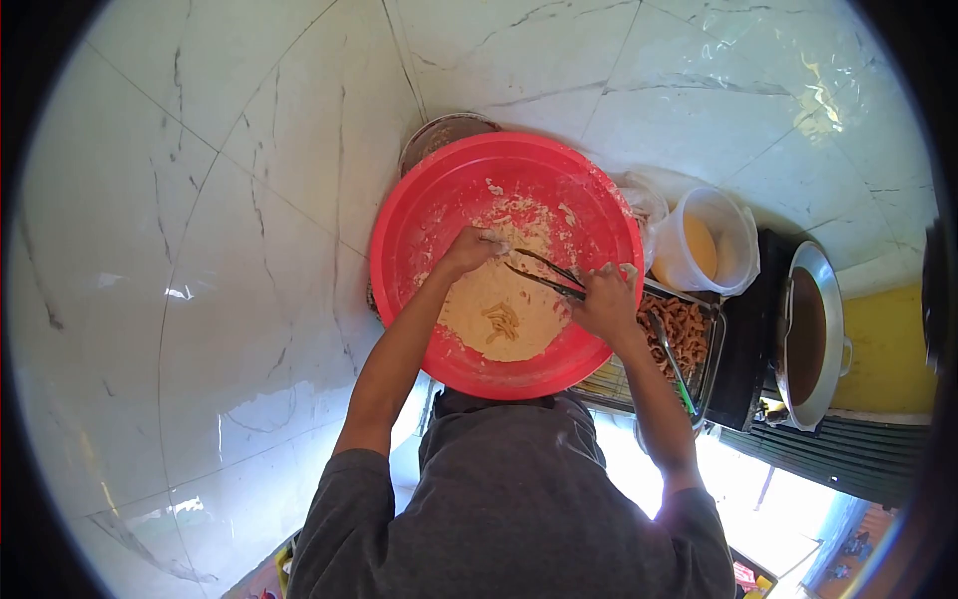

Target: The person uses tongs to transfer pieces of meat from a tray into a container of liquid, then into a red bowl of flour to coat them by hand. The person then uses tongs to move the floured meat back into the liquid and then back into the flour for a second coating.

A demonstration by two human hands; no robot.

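A large red basin (399, 225) holds pale flour (469, 314), with a small heap of coated strips (501, 321) lying on it. My right hand (607, 304) grips dark tongs (549, 283) over the basin's right side. The two arms of the tongs are spread apart and point left, with nothing visible between them. My left hand (473, 251) is above the flour, its whitened fingers drawn together close to one tong tip. Whether those fingers pinch anything is too small to tell.
To the right, a tray of brown fried strips (682, 329) carries green-handled tongs (676, 369). Behind it stands a plastic tub (733, 240) with yellowish liquid. A wide metal pan (830, 339) of brown liquid sits farther right. Marbled tile walls (269, 200) rise at the left and back.
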